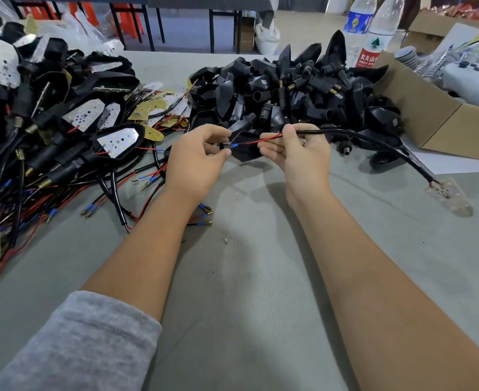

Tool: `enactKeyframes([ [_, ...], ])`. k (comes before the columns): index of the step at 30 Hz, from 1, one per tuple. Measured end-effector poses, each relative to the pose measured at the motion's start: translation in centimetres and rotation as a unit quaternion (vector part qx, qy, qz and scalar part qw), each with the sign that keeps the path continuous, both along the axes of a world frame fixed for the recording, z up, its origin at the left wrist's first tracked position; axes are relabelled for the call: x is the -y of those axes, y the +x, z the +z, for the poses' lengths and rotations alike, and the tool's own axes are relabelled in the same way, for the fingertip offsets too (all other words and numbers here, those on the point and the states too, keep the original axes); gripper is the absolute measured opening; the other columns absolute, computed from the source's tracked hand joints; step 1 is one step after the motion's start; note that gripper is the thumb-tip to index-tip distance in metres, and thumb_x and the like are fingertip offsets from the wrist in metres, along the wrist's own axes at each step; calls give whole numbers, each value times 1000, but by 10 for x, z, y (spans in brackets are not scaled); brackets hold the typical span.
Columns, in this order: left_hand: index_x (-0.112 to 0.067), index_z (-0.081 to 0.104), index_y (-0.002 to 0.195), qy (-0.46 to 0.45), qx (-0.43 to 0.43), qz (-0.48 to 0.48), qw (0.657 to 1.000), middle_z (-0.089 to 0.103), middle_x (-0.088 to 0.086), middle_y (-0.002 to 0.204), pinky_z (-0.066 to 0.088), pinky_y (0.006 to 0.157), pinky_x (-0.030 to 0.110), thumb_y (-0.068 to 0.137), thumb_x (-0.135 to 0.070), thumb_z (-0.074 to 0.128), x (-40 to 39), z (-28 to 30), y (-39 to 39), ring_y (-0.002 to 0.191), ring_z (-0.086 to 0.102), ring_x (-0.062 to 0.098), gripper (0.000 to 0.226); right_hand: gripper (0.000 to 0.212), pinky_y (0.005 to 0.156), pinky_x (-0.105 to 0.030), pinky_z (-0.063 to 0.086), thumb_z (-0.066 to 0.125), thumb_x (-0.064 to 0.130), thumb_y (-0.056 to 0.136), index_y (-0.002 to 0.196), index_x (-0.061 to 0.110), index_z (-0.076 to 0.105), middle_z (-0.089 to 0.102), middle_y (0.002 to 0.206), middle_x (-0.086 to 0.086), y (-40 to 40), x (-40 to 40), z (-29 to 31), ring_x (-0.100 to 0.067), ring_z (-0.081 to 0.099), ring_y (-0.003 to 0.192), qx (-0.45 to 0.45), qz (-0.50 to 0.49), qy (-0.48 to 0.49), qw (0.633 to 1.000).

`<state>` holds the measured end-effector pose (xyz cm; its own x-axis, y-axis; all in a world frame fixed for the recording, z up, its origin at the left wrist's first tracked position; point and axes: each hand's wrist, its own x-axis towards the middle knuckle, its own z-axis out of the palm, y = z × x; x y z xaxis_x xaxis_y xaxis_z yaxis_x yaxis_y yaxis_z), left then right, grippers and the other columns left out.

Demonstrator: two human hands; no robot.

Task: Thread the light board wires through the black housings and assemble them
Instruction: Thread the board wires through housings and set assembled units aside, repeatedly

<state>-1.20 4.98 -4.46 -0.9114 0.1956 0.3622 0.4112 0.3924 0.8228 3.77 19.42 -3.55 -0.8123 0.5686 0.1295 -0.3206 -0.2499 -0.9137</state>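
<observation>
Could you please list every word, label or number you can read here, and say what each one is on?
"农夫山" in white on the red label of the clear water bottle; the smaller line beneath is too blurred to read.
The blue label on the second bottle carries print too small to read.
Small white stickers on some black housings are unreadable.
Nothing else carries legible text.
</observation>
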Motion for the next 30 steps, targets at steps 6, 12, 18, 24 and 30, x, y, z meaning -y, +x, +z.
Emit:
enactKeyframes([
  [6, -28, 64, 103, 90, 29, -19, 995, 70, -9, 99, 58, 74, 31, 87, -4, 68, 1, 2, -2, 80, 70, 8, 29, 16, 61, -24, 56, 45, 8, 103, 88, 8, 51, 70, 78, -16, 0, 2, -1, -20, 70, 64, -4, 27, -35, 999],
  [12, -19, 58, 112, 307, 113, -46, 944, 72, 3, 98, 54, 73, 21, 84, 7, 68, -2, 7, -5, 88, 71, 11, 39, 12, 64, -24, 55, 60, 10, 95, 84, 12, 63, 65, 71, -1, 1, 1, -3, -10, 60, 62, 76, -27, 81, 993],
  [18, -5, 43, 135, 421, 227, -61, 876, 71, 7, 94, 56, 71, 22, 84, 8, 68, -18, 9, 1, 77, 72, 11, 58, 3, 68, -15, 47, 72, 16, 86, 87, 14, 75, 67, 103, -13, 2, 8, -2, -2, 58, 70, 67, -41, 205, 976],
  [24, -5, 60, 94, 501, 298, -108, 805, 71, 1, 72, 56, 69, 21, 91, 1, 63, -22, 9, 6, 68, 68, 8, 7, 7, 62, -8, 42, 71, 12, 87, 81, 17, 74, 62, 61, 19, 2, 7, -1, 9, 55, 60, 39, -13, 195, 980],
  [30, -20, 67, 112, 420, 332, -133, 834, 69, 7, 114, 57, 87, 33, 104, -24, 45, -22, 6, 6, 106, 66, 19, 25, 4, 64, -8, 46, 73, 8, 85, 87, 9, 76, 72, 76, 6, 2, 9, -5, 7, 62, 69, 41, 21, 204, 978],
])
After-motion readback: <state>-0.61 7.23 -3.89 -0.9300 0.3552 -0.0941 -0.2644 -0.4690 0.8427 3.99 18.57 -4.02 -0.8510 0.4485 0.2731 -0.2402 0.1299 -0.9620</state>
